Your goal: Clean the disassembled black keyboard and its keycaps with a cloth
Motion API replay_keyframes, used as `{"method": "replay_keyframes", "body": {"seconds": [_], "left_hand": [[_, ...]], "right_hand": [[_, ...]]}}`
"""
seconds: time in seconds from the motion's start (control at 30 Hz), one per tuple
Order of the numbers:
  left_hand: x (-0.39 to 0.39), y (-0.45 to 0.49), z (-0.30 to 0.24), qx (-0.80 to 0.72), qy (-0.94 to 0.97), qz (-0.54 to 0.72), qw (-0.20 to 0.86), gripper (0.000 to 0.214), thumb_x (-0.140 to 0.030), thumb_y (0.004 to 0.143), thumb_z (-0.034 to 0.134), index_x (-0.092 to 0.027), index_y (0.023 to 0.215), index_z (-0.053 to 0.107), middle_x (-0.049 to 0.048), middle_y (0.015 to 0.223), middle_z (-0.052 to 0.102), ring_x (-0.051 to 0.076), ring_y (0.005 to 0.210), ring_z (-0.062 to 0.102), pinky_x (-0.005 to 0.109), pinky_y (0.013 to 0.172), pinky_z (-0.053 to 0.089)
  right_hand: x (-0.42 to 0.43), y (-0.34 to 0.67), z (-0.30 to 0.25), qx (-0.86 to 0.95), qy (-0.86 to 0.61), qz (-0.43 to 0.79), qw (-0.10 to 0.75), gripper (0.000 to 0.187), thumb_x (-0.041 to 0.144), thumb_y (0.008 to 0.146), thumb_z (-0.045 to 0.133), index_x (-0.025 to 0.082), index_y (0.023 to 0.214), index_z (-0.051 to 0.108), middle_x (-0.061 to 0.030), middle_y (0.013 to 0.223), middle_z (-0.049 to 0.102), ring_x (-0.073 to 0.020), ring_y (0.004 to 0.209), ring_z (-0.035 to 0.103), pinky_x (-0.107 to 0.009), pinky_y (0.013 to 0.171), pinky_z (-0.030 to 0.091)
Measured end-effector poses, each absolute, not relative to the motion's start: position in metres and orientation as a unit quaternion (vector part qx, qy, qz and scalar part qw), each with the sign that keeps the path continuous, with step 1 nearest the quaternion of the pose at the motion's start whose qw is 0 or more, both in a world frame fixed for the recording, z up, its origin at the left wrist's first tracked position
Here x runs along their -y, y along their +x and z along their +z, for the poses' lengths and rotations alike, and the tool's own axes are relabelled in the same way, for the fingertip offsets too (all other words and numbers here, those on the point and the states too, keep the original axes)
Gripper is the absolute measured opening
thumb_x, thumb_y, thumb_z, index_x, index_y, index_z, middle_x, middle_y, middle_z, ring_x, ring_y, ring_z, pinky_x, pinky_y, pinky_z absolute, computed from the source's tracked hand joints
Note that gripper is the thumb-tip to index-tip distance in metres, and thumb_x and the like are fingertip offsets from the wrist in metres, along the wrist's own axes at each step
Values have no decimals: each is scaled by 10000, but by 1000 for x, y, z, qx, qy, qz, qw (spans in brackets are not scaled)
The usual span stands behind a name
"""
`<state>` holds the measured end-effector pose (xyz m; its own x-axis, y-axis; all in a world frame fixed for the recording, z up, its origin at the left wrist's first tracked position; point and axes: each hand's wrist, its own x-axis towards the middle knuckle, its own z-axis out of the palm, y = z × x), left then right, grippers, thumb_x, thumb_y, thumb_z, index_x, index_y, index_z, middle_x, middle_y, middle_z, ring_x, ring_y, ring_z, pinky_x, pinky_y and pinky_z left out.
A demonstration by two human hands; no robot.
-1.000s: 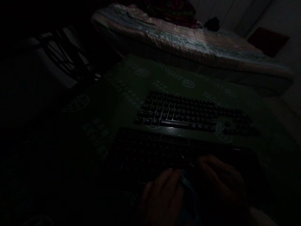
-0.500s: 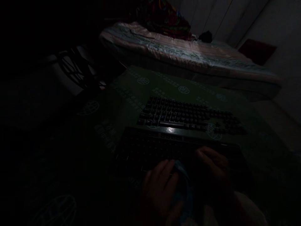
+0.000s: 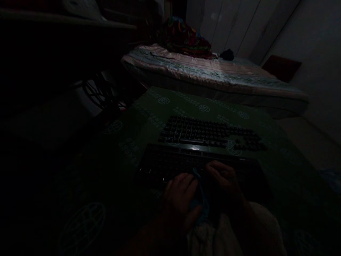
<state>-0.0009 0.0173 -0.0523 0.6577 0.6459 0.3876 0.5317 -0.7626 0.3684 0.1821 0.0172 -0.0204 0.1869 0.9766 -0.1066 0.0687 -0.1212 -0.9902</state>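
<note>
The room is very dark. My left hand (image 3: 180, 199) and my right hand (image 3: 222, 179) are close together over the near edge of a black keyboard frame (image 3: 173, 165) on a green printed mat (image 3: 149, 106). Between them is a small bluish cloth (image 3: 199, 202), with the fingers of both hands curled on it. Beyond the frame, loose black keycaps (image 3: 207, 133) lie laid out in keyboard order on the mat.
A mattress (image 3: 213, 73) with a pale cover lies behind the mat, with a heap of red patterned fabric (image 3: 186, 37) on its far end. A dark fan-like wire object (image 3: 99, 92) stands at the left. A dark red cushion (image 3: 281, 67) leans by the right wall.
The camera has tilted up, so the hands, keyboard and mattress sit lower in view. Both hands have stayed together on the cloth over the keyboard frame.
</note>
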Motion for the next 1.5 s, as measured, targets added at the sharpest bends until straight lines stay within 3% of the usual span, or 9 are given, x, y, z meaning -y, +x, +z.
{"method": "replay_keyframes", "body": {"seconds": [0.4,0.77,1.0,1.23,1.33,1.5], "left_hand": [[-17,0,-38,-307,914,215,152,481,-262,782,501,-176,1253,457,81,1292,516,285,1192,402,463,919,373],[-18,0,-32,-262,915,257,168,394,-230,801,457,-150,1183,510,117,1178,576,263,1117,473,427,871,436],[-19,0,-36,-267,912,264,167,376,-327,835,467,-139,1156,523,132,1173,569,269,1119,474,443,886,446],[-17,-2,-36,-258,918,251,165,610,-487,726,601,-138,1209,474,159,1208,536,311,1140,452,481,887,431],[-17,-1,-37,-261,917,252,168,558,-407,728,603,-136,1199,475,153,1198,545,308,1125,461,482,885,430],[-19,1,-36,-259,909,279,169,341,-188,773,470,-131,1107,515,120,1090,598,247,1016,517,418,843,457]], "right_hand": [[-21,180,-38,452,-603,418,507,254,404,786,565,167,709,615,6,595,543,-100,521,478,-186,449,363],[-21,180,-27,556,-611,323,462,222,344,829,504,180,718,604,-4,618,577,-115,541,516,-210,495,414],[-22,179,-30,602,-595,294,445,176,315,844,500,195,764,601,5,655,600,-115,574,546,-209,546,435],[-23,176,-32,600,-608,265,447,173,321,831,508,199,766,612,1,658,617,-121,567,555,-214,548,436],[-23,175,-31,599,-609,261,450,170,315,832,503,202,777,617,-6,672,629,-126,582,565,-217,557,443],[-24,175,-30,597,-611,263,449,167,311,829,504,202,756,608,2,648,615,-121,556,549,-213,527,431]]}}
